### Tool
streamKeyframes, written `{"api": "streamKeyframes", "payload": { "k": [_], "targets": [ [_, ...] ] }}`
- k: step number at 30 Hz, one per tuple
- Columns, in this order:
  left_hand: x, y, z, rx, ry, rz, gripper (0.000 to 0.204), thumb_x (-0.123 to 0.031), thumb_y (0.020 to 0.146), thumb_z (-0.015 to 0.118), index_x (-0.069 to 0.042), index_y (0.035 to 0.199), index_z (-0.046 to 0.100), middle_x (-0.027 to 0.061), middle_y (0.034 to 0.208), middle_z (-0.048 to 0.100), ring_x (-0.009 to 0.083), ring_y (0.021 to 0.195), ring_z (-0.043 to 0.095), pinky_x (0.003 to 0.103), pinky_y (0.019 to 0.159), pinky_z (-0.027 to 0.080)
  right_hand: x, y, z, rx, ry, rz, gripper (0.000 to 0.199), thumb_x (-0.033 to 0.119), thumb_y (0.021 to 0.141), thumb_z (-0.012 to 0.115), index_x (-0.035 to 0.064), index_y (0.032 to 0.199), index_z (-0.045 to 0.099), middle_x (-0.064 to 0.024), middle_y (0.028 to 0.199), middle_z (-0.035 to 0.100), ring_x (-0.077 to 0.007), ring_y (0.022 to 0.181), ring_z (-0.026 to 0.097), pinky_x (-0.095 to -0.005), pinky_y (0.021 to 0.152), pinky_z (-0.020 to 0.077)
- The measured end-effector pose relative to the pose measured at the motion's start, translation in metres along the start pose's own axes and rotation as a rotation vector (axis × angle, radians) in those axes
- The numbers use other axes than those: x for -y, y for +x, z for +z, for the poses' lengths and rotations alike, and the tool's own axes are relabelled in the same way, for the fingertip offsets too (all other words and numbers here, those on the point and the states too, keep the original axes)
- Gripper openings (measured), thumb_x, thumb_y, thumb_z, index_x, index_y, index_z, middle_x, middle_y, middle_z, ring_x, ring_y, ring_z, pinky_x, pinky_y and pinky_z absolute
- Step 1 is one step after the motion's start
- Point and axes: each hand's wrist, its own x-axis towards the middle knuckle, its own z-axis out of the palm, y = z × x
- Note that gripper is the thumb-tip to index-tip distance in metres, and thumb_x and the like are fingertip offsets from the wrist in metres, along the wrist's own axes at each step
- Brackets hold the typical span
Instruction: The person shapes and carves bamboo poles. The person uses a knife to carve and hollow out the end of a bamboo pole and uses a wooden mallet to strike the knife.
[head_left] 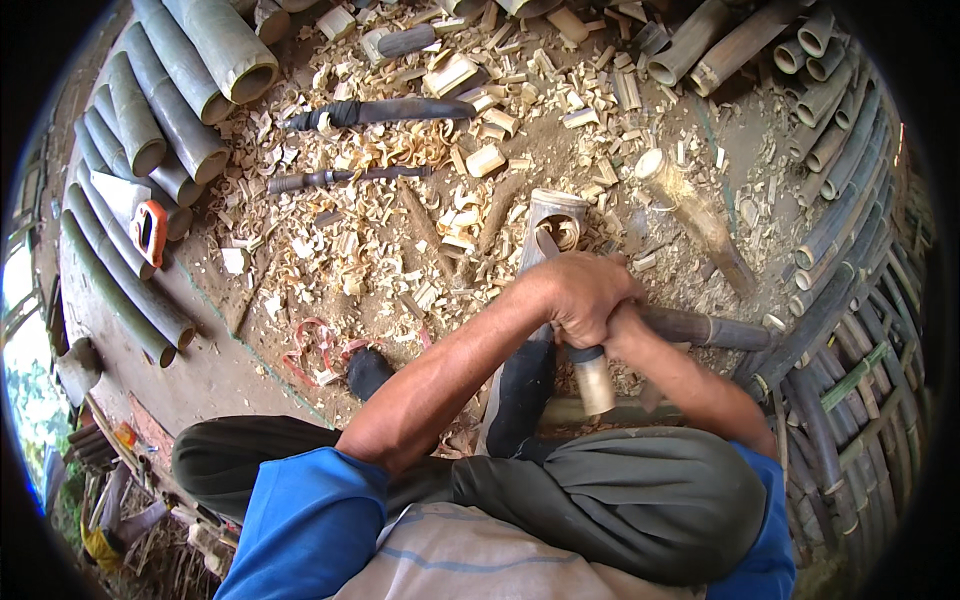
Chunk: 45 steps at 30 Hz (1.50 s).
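My left hand (pixel 580 292) is closed around a tool, and its pale wooden handle (pixel 595 387) with a dark band sticks out below the fist. Pressed against it is my right hand (pixel 625 297), also closed; its fingers are mostly hidden, and so is what they grip. The tool's working end is out of sight. Just beyond my hands is a short bamboo section (pixel 560 208) with a hollow open end. A slanting grey bamboo piece (pixel 537 250) runs from beside it down behind my left hand. My dark-socked foot (pixel 525 385) lies under my forearms.
Pale shavings (pixel 350 240) and offcuts cover the ground. A dark-sheathed blade (pixel 400 111), a thin dark-handled tool (pixel 340 178) and an orange-handled saw (pixel 150 232) lie to the left. A bamboo stump (pixel 690 210) stands right. Bamboo tubes (pixel 205 70) line both sides.
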Motion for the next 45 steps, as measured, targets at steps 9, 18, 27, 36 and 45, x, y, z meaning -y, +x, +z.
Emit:
{"api": "streamKeyframes", "payload": {
  "k": [9, 18, 27, 36, 45],
  "targets": [
    [-0.027, 0.008, 0.049, -0.848, -0.228, -0.035, 0.103, 0.008, 0.062, 0.072, -0.012, 0.156, 0.035, 0.0294, 0.15, 0.034, 0.0507, 0.129, 0.048, 0.053, 0.111, 0.045, 0.025, 0.007, -0.081, 0.208, -0.448, -0.261, 0.057, 0.024, 0.086, 0.071, 0.0043, 0.137, 0.052, -0.018, 0.139, 0.054, -0.0278, 0.118, 0.06, -0.0406, 0.101, 0.0532],
    [0.016, -0.002, 0.007, -0.026, 0.042, 0.106, 0.083, -0.008, 0.062, 0.084, -0.01, 0.14, 0.057, 0.0225, 0.135, 0.057, 0.0395, 0.123, 0.059, 0.05, 0.103, 0.051, 0.006, 0.005, 0.034, 0.0, 0.113, 0.221, 0.053, 0.019, 0.094, 0.064, 0.008, 0.142, 0.044, -0.0164, 0.132, 0.053, -0.0244, 0.123, 0.055, -0.037, 0.105, 0.0503],
    [-0.003, -0.019, 0.045, -0.614, -0.048, 0.039, 0.075, -0.004, 0.064, 0.08, -0.011, 0.137, 0.06, 0.021, 0.133, 0.053, 0.0406, 0.12, 0.059, 0.047, 0.103, 0.051, 0.068, -0.023, -0.005, -0.127, 0.118, 0.19, 0.049, 0.013, 0.101, 0.054, 0.0091, 0.147, 0.038, -0.0148, 0.128, 0.051, -0.0219, 0.129, 0.051, -0.0319, 0.106, 0.0469],
    [0.02, -0.07, 0.028, -0.692, -0.068, 0.178, 0.092, -0.006, 0.068, 0.076, -0.011, 0.152, 0.042, 0.0292, 0.152, 0.032, 0.0493, 0.144, 0.034, 0.054, 0.117, 0.04, 0.035, 0.001, 0.071, -0.206, 0.837, 0.01, 0.044, 0.029, 0.11, 0.045, 0.0065, 0.148, 0.04, -0.0129, 0.136, 0.053, -0.0238, 0.132, 0.051, -0.0399, 0.107, 0.0481],
    [0.011, -0.173, 0.077, -0.43, 0.195, -0.563, 0.066, -0.019, 0.076, 0.08, 0.001, 0.127, 0.044, 0.0225, 0.104, 0.063, 0.0399, 0.091, 0.069, 0.051, 0.078, 0.056, 0.047, -0.026, 0.077, 0.24, 1.493, -0.051, 0.033, 0.037, 0.109, 0.047, 0.0077, 0.115, 0.06, -0.0073, 0.109, 0.067, -0.0199, 0.104, 0.065, -0.0416, 0.09, 0.0526]
  ]
}}
